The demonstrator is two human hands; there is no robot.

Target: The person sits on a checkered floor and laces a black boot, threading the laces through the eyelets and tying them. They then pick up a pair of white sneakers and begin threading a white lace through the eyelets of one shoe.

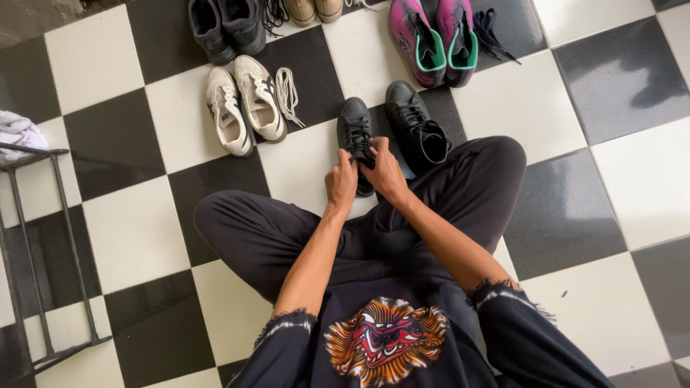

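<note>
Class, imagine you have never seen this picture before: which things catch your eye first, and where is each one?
First, both hands meet at the centre: the left hand and right hand grip a black shoe at its laces, its partner lying just to the right. Next come the bright pink shoes with green lining at the top, white sneakers to the left, and the black-and-white chequered floor.

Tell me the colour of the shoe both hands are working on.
Black, laces too; the shoe shows best in the head view, held by the left hand and right hand.
</note>
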